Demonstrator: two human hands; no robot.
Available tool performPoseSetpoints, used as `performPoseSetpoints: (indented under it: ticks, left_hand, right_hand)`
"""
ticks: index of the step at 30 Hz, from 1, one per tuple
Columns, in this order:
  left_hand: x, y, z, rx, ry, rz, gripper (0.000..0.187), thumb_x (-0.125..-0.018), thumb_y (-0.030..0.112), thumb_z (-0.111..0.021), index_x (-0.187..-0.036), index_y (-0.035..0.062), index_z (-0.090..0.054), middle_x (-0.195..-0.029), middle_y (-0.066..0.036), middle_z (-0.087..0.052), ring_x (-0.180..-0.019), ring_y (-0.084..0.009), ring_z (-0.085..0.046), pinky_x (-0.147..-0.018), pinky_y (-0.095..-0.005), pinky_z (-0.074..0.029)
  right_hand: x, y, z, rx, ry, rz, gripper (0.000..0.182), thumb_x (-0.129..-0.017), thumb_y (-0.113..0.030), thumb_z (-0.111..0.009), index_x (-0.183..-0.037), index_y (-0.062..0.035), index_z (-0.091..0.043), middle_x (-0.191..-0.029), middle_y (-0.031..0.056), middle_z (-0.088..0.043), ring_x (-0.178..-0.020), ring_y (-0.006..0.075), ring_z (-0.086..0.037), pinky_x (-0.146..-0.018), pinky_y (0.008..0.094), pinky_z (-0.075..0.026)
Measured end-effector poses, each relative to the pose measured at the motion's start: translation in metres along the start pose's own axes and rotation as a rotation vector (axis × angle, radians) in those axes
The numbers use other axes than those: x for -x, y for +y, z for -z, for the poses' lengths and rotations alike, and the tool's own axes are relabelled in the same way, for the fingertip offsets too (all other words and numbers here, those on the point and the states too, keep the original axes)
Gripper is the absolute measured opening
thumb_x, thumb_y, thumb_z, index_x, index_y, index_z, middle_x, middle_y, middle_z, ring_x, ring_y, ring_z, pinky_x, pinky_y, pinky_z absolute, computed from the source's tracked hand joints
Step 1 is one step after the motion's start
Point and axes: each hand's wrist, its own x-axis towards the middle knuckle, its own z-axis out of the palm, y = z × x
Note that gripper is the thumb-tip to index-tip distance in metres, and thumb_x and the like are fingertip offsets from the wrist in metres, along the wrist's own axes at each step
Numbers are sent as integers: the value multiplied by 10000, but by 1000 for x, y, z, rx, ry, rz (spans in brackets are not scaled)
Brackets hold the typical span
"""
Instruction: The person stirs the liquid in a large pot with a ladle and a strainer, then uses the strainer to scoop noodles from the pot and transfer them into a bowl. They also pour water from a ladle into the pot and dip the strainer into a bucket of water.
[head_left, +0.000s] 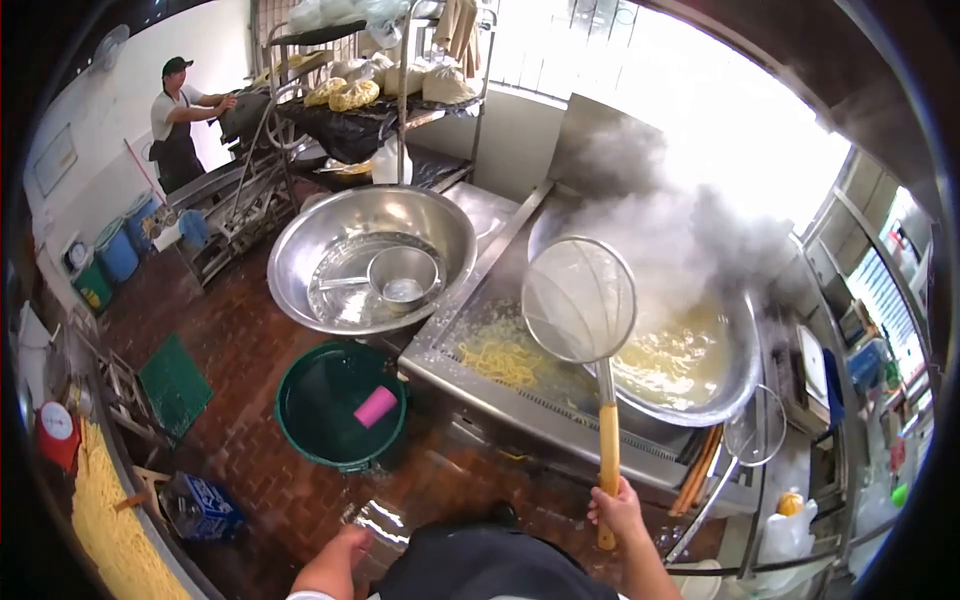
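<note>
My right hand (618,508) is closed around the wooden handle of a long wire-mesh strainer (580,300), which is held up at the near side of a big steaming wok. Seen from here, its round mesh overlaps the rim of the wok (690,412), and no noodles show in it. Pale yellow noodles (680,360) float in the cloudy liquid inside the wok. More noodles (497,362) lie spilled on the steel stove top. My left hand (347,545) hangs low beside my dark apron, away from any object; its fingers are mostly hidden.
A wide steel basin (290,260) holding a saucepan (405,272) stands left of the stove. Below it on the wet brick floor is a green tub (290,425) with a pink scoop (376,407). A co-worker (180,120) stands at a machine far left. Noodles (110,510) fill the near-left edge.
</note>
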Motion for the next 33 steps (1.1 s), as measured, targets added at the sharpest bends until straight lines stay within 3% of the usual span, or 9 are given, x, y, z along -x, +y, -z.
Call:
performPoseSetpoints:
  ticks: [8, 12, 14, 18, 20, 23, 30, 31, 33]
  left_hand:
    - [25, 39, -16, -357, 80, -113, 275, -833, 337, -603, -694, 116, -516, -570, -21, -452, -410, -133, -383, -367, -306, -293]
    - [-13, -9, 4, -363, 125, -132, 239, -808, 348, -639, -752, 125, -574, -623, -22, -509, -475, -140, -448, -400, -326, -354]
    - [-15, -25, 9, -183, 156, -17, 295, -728, 341, -671, -736, 48, -645, -588, -77, -576, -494, -190, -543, -440, -341, -442]
    - [12, -27, 12, -103, 150, 29, 200, -782, 292, -647, -755, 98, -609, -582, -53, -540, -445, -164, -464, -371, -345, -332]
    - [7, -28, 19, -250, 88, 133, 287, -800, 334, -651, -881, 62, -610, -716, -62, -579, -524, -170, -529, -463, -304, -429]
    - [60, 6, -6, -10, 149, 98, 223, -804, 276, -645, -694, 101, -563, -577, -36, -516, -455, -137, -454, -386, -330, -321]
    - [25, 49, -14, 27, -109, 47, 211, -800, 276, -655, -743, 80, -599, -590, -35, -530, -478, -141, -469, -406, -324, -334]
    - [20, 66, -26, -289, 112, 70, 242, -851, 279, -596, -969, 68, -611, -837, -48, -625, -619, -156, -564, -499, -311, -458]
    - [16, 87, -38, -304, 165, 46, 255, -850, 290, -597, -976, 68, -610, -863, -48, -625, -642, -155, -571, -532, -322, -469]
  right_hand:
    - [-2, 30, -7, 575, 314, 503, 259, -814, -95, -619, -1057, -36, -551, -659, 42, -546, -537, 121, -535, -485, 268, -444]
    - [17, 6, -2, 102, 97, -3, 258, -792, -96, -651, -1025, -19, -573, -686, 49, -583, -571, 141, -548, -549, 277, -447]
    - [-15, 36, 25, 653, 352, 625, 274, -797, -86, -650, -1051, -28, -565, -655, 15, -540, -488, 111, -513, -461, 263, -438]
    - [23, -21, -1, 294, 229, 121, 280, -799, -91, -650, -1063, -33, -577, -689, -2, -541, -538, 88, -512, -472, 235, -428]
    - [9, -10, 6, 231, 220, 136, 278, -801, -92, -648, -1062, -31, -574, -691, -3, -540, -528, 78, -504, -451, 226, -420]
    - [0, -9, 6, 208, 193, 157, 273, -804, -103, -651, -1056, -48, -562, -656, -1, -526, -460, 84, -488, -403, 229, -408]
    - [-29, -37, 48, -2, 224, 190, 128, -818, -121, -618, -869, -84, -506, -605, 3, -499, -442, 99, -469, -384, 243, -395]
    - [-38, -43, 60, -50, 240, 241, 125, -823, -129, -611, -856, -93, -496, -593, -6, -483, -440, 95, -463, -376, 242, -387]
    - [-65, -48, 96, -46, 331, 299, 137, -824, -133, -615, -835, -110, -480, -560, -20, -444, -416, 90, -439, -355, 233, -361]
